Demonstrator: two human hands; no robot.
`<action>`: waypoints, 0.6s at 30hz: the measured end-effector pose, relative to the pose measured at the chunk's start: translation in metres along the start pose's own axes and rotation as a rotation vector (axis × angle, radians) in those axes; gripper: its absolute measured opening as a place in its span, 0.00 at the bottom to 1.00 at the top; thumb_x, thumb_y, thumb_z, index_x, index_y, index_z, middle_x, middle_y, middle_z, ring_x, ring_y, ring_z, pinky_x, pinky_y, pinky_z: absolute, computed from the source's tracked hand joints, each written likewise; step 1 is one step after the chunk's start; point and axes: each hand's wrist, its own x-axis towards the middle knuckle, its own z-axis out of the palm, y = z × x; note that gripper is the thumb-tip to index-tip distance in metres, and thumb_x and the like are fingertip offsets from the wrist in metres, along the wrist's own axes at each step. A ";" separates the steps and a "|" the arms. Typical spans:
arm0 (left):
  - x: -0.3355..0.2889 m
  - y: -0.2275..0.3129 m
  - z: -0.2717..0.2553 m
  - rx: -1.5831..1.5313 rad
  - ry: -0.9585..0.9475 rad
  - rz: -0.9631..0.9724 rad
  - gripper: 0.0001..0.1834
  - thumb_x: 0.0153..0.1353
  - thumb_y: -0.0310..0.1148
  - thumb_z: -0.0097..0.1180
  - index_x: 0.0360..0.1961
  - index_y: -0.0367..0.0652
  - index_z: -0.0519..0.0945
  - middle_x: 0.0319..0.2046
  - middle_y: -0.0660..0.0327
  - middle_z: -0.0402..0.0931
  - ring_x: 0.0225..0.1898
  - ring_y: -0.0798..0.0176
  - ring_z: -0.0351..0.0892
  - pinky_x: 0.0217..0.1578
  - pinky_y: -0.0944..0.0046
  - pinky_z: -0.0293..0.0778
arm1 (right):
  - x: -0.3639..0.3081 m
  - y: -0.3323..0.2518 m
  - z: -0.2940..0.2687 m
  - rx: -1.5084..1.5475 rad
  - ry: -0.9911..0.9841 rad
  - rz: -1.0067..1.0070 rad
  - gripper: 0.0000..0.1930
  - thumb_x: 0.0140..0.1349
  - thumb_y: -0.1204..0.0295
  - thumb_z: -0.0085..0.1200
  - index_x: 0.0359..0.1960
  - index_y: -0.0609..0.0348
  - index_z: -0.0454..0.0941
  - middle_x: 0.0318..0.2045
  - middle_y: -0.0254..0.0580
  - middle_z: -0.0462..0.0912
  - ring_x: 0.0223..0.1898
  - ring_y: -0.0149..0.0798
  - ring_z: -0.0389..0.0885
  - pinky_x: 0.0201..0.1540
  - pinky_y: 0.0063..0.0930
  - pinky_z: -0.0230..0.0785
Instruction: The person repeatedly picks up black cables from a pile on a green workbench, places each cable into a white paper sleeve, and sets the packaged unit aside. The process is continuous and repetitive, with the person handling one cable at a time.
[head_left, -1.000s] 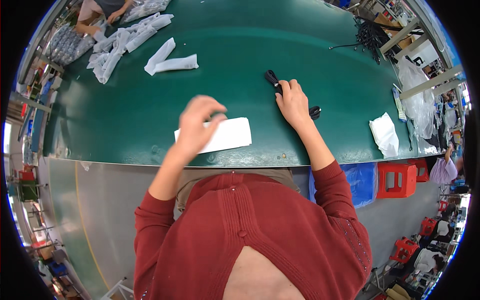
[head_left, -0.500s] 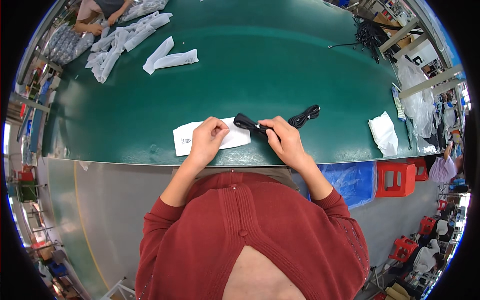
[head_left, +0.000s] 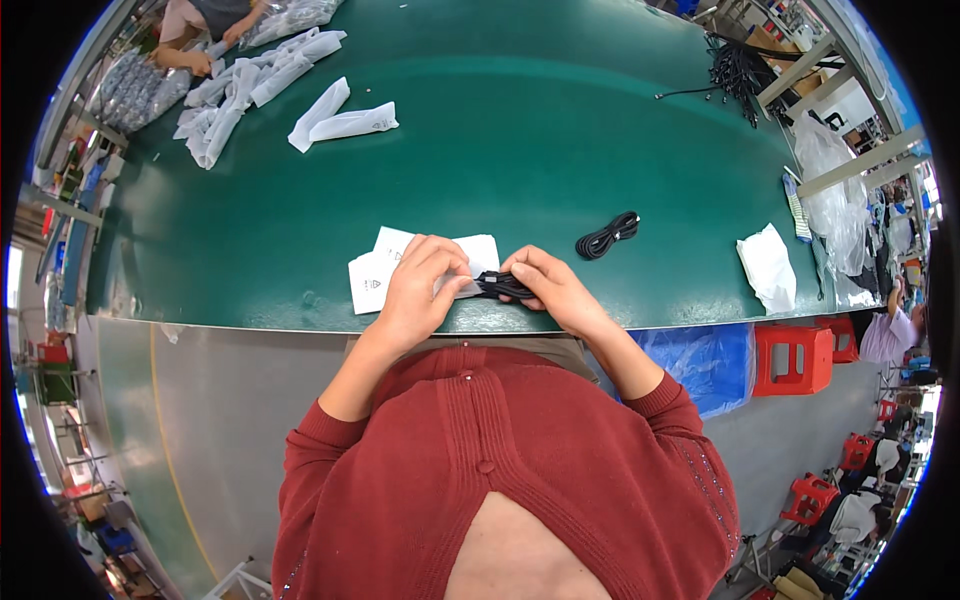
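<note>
Near the table's front edge, my right hand is closed round a coiled black cable. The cable's left end meets the edge of a white bag under my left hand. My left thumb and fingers pinch that bag at its right side; how far the cable reaches into it I cannot tell. More flat white bags with small dark print lie fanned out beneath my left hand. Another coiled black cable rests on the green table, beyond my right hand and to its right.
Two filled white sleeves lie at the far left, with a pile of similar ones beside a co-worker's hands. At right are a crumpled white bag and a tangle of black cables. Red stools stand below the table.
My right hand has brought the coiled cable left and down to the bag's edge. My left hand now pinches a bag, and the white bags have spread apart.
</note>
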 end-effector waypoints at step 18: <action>0.068 -0.029 -0.097 -0.765 0.409 -0.267 0.07 0.66 0.30 0.56 0.40 0.38 0.80 0.29 0.69 0.74 0.24 0.77 0.62 0.26 0.74 0.58 | 0.009 -0.037 0.010 -0.698 0.659 -0.711 0.12 0.61 0.75 0.58 0.47 0.57 0.79 0.36 0.45 0.77 0.30 0.36 0.77 0.31 0.28 0.72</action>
